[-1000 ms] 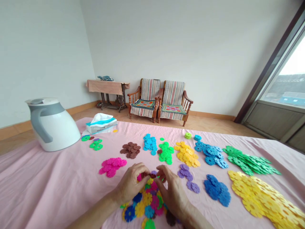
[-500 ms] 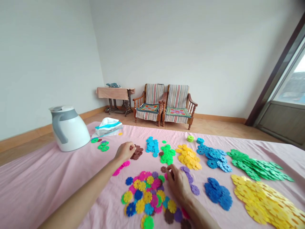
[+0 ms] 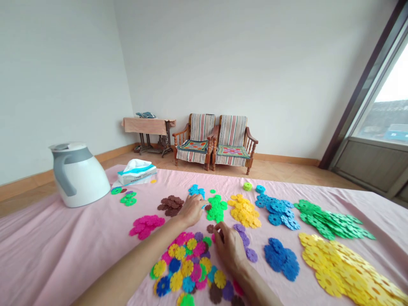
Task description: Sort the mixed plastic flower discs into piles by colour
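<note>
My left hand (image 3: 192, 211) reaches over the light blue snowflake discs (image 3: 195, 189), fingers closed. A light blue edge shows under its fingertips; I cannot tell whether that disc is held. My right hand (image 3: 230, 243) is closed too, its fingers curled between the mixed pile and the purple discs (image 3: 242, 235). What it holds, if anything, is hidden. A lone brown disc (image 3: 211, 228) lies by its fingertips, with a bit of pink below. The mixed pile of coloured discs (image 3: 187, 268) spreads in front of me. Bright green discs (image 3: 217, 209) lie just beyond my right hand.
Brown (image 3: 172, 205) and pink discs (image 3: 145, 226) lie left; yellow (image 3: 245, 211), blue (image 3: 281, 258) and dark green heaps (image 3: 331, 219) lie right. A white jug (image 3: 82, 178) and tissue box (image 3: 137, 172) stand on the pink cloth (image 3: 105, 238). Two armchairs (image 3: 231, 144) are beyond.
My left hand has moved right, from the brown discs to the light blue ones, uncovering the pink discs. My right hand stays at nearly the same spot. The view has shifted slightly.
</note>
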`<move>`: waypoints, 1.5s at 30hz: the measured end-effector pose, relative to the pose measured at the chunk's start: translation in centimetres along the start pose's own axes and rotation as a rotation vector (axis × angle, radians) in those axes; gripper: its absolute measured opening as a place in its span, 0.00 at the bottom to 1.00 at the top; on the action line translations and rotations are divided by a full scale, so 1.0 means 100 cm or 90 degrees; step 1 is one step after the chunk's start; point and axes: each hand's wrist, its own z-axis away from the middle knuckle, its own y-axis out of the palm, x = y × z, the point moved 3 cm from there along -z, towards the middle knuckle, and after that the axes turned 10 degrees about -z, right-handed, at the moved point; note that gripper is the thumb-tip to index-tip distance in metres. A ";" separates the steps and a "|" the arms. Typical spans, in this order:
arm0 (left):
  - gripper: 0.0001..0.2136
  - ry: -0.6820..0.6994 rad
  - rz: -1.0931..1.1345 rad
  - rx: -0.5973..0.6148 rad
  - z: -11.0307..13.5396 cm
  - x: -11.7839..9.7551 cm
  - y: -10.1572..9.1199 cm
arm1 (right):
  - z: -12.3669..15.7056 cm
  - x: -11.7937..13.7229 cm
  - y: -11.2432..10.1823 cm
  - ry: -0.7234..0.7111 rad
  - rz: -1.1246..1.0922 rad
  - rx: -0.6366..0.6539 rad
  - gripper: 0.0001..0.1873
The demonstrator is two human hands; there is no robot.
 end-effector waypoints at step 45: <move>0.05 0.008 0.171 0.106 0.021 -0.037 0.007 | -0.005 -0.013 -0.008 0.030 -0.029 -0.102 0.14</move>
